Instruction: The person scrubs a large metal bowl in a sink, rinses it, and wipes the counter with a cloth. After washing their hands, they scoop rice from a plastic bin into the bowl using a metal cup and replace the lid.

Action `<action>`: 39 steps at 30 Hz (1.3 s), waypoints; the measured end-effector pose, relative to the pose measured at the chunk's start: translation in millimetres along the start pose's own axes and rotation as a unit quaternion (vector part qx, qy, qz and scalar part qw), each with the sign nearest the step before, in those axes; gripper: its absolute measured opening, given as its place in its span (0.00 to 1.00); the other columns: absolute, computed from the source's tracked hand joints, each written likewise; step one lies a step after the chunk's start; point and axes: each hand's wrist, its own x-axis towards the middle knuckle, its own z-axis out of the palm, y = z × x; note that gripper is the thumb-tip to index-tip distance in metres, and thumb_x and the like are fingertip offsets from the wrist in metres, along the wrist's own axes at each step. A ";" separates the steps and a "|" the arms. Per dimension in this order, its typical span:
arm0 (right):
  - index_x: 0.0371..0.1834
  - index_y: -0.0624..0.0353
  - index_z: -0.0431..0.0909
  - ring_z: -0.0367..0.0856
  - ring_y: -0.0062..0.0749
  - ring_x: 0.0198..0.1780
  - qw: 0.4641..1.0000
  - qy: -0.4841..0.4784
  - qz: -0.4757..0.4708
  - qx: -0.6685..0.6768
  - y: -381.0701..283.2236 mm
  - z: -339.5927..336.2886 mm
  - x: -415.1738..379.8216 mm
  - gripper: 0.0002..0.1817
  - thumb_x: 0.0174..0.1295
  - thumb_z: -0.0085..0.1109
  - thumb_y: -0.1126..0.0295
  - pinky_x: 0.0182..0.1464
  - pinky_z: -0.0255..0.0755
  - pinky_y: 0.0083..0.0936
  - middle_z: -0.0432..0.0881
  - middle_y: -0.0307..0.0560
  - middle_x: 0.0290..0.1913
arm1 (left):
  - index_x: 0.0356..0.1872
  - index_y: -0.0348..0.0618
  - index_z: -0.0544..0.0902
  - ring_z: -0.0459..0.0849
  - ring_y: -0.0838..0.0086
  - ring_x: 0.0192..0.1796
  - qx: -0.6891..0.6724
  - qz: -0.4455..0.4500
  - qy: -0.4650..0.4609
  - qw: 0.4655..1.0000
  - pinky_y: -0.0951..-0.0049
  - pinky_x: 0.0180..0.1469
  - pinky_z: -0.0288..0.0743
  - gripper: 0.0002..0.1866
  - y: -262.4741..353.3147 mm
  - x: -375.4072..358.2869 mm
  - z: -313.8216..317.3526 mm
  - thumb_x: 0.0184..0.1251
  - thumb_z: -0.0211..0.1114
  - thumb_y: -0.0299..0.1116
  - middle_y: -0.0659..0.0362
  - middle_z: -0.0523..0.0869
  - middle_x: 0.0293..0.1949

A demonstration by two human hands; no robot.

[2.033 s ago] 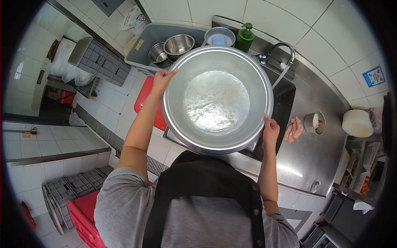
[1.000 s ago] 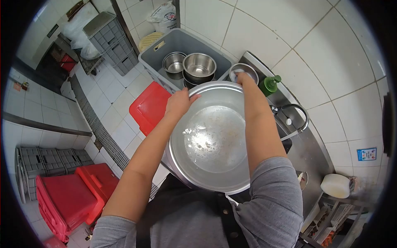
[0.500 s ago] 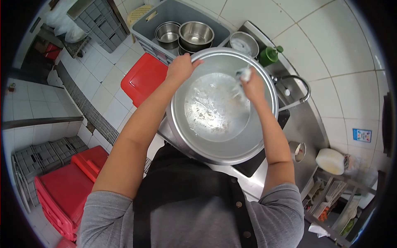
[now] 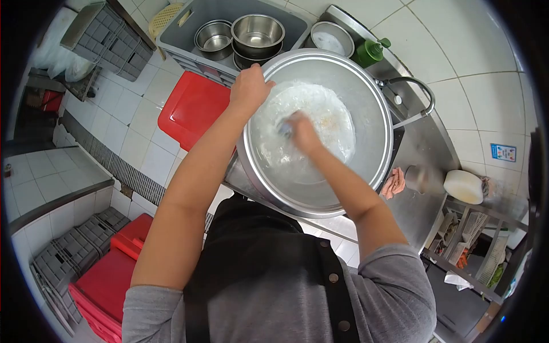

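A big round metal pot (image 4: 370,137), tilted toward me, stands over the steel counter. My left hand (image 4: 249,91) is closed on its rim at the upper left, thumb on the inner side. Inside, cloudy, foamy water (image 4: 334,111) covers much of the bottom. My right hand (image 4: 304,134) is down in the pot, blurred by motion, closed round a small grey-white scrubbing pad (image 4: 285,129) near the left part of the bottom. The fingers partly hide the pad.
Beyond the pot, a grey crate (image 4: 174,41) holds several steel pots (image 4: 257,30). A shallow pan (image 4: 330,40), a green bottle (image 4: 369,52) and a curved faucet (image 4: 430,97) line the wall side. A pink cloth (image 4: 393,184) lies right of the pot; a red stool (image 4: 191,108) stands left.
My right hand has swept with the pad from the pot's right wall to the left part of its bottom. The pink cloth now shows beside the pot. My left hand still holds the rim.
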 end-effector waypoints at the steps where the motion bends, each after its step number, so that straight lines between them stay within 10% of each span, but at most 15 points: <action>1: 0.39 0.58 0.83 0.77 0.53 0.46 0.993 0.084 0.072 -0.027 19.4 -9.6 14.1 0.11 0.52 0.59 0.77 0.51 0.72 0.44 0.79 0.56 0.39 | 0.44 0.32 0.79 0.84 0.45 0.49 -0.002 0.003 -0.001 1.000 0.52 0.50 0.77 0.24 0.1 1.1 -0.4 0.56 0.73 0.42 0.39 0.85 0.43; 5: 0.38 0.60 0.81 0.79 0.53 0.48 0.956 0.113 0.224 -0.150 50.0 -11.2 53.5 0.08 0.55 0.55 0.76 0.49 0.75 0.44 0.78 0.58 0.40 | 0.45 0.32 0.78 0.84 0.47 0.50 -0.001 0.010 -0.009 1.000 0.53 0.51 0.78 0.23 1.7 -3.8 -4.0 0.58 0.72 0.40 0.40 0.85 0.43; 10: 0.42 0.60 0.78 0.81 0.51 0.44 0.987 0.106 0.058 -0.104 -6.3 22.1 19.0 0.10 0.57 0.53 0.74 0.46 0.76 0.45 0.79 0.55 0.42 | 0.47 0.31 0.77 0.84 0.48 0.50 -0.003 0.006 -0.021 1.000 0.55 0.52 0.78 0.22 2.8 -4.2 -8.9 0.60 0.71 0.38 0.39 0.85 0.43; 14: 0.45 0.60 0.75 0.80 0.51 0.45 0.931 0.111 0.279 -0.209 39.8 -13.6 70.6 0.11 0.60 0.52 0.73 0.48 0.76 0.43 0.77 0.56 0.44 | 0.44 0.31 0.77 0.83 0.44 0.49 -0.015 0.020 -0.011 1.000 0.50 0.50 0.77 0.24 -2.8 0.4 -3.6 0.57 0.73 0.41 0.38 0.85 0.42; 21: 0.41 0.60 0.74 0.77 0.47 0.46 0.957 0.079 0.120 -0.251 -27.1 60.0 76.9 0.09 0.59 0.48 0.76 0.47 0.72 0.39 0.77 0.52 0.45 | 0.42 0.30 0.78 0.83 0.44 0.49 -0.015 0.035 0.005 0.999 0.51 0.50 0.77 0.23 -7.6 5.2 5.1 0.56 0.73 0.41 0.37 0.84 0.42; 23: 0.37 0.59 0.76 0.79 0.48 0.43 0.989 0.103 0.011 -0.107 -54.6 61.4 43.0 0.09 0.52 0.53 0.79 0.47 0.72 0.41 0.78 0.53 0.40 | 0.43 0.30 0.78 0.83 0.45 0.49 -0.007 0.033 -0.002 0.999 0.52 0.51 0.77 0.23 -3.9 4.8 3.2 0.57 0.72 0.40 0.37 0.84 0.43; 29: 0.30 0.61 0.76 0.81 0.53 0.38 0.956 -0.110 0.065 0.265 -78.9 22.1 1.8 0.10 0.41 0.58 0.82 0.41 0.73 0.41 0.80 0.58 0.30 | 0.40 0.29 0.79 0.83 0.44 0.49 0.000 0.043 0.018 0.999 0.53 0.51 0.76 0.25 -8.4 7.7 7.7 0.57 0.71 0.46 0.36 0.84 0.42; 36: 0.34 0.65 0.74 0.79 0.62 0.42 0.903 0.309 0.246 0.168 -58.9 32.4 107.7 0.09 0.48 0.54 0.80 0.46 0.71 0.47 0.80 0.65 0.37 | 0.37 0.28 0.82 0.83 0.41 0.46 0.008 0.019 0.047 0.999 0.50 0.49 0.75 0.39 -2.3 10.0 11.7 0.63 0.57 0.67 0.34 0.84 0.38; 39: 0.37 0.66 0.75 0.77 0.64 0.46 0.979 0.055 0.112 0.162 -72.1 67.0 23.3 0.13 0.45 0.56 0.79 0.52 0.69 0.50 0.79 0.66 0.40 | 0.38 0.28 0.82 0.83 0.41 0.46 0.018 0.014 0.048 0.999 0.50 0.49 0.75 0.39 0.0 8.2 12.9 0.63 0.57 0.66 0.34 0.84 0.38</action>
